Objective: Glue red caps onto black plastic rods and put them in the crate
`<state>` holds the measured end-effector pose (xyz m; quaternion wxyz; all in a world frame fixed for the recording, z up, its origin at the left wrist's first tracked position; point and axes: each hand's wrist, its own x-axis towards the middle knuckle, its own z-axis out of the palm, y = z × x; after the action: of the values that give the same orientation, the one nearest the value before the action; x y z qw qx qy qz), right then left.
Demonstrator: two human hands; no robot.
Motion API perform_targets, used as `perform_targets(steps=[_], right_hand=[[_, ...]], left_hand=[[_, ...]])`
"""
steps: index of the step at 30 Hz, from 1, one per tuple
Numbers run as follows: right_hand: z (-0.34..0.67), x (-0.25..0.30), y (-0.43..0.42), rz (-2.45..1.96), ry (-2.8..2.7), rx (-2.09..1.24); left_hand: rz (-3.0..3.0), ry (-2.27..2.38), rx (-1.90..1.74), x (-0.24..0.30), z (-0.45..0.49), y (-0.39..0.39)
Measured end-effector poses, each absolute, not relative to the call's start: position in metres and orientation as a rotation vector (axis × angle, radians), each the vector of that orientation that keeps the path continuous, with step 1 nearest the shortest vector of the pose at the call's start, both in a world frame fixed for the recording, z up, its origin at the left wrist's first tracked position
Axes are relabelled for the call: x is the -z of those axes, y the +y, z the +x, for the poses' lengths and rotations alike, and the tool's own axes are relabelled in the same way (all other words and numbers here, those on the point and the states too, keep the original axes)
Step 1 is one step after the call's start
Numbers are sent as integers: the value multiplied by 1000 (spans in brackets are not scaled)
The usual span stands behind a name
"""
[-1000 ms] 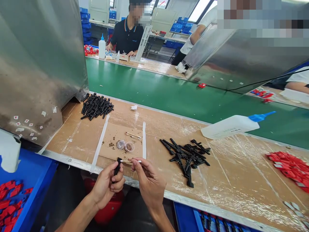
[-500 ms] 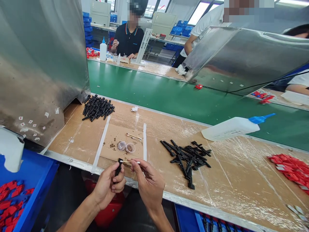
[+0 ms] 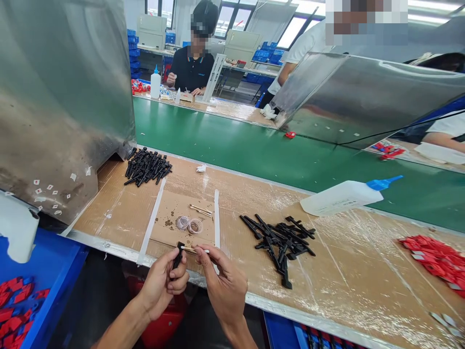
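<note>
Pinching a black part [image 3: 178, 256] in the left hand [image 3: 162, 283], the right hand [image 3: 223, 283] gripped a swab [image 3: 196, 250], dabbing its tip; steadiness seemed needed next.

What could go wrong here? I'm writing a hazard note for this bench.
The left hand pinches a small black part over the bench edge while the right hand presses a thin stick against it; either might slip and fall. The squeeze bottle lies on its side, so it could leak.
</note>
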<state>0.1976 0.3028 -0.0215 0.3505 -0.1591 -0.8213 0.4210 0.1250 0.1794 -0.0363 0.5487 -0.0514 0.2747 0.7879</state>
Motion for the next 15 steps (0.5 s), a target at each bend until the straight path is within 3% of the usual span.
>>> perform_targets(steps=[9,15], right_hand=[[197,21,304,-367,-2129,-1052],[200,28,303,-469,-2058,-1208]], left_hand=[[-119,658,-1872,38,126,180],[-138,668,-1875,38,125,179]])
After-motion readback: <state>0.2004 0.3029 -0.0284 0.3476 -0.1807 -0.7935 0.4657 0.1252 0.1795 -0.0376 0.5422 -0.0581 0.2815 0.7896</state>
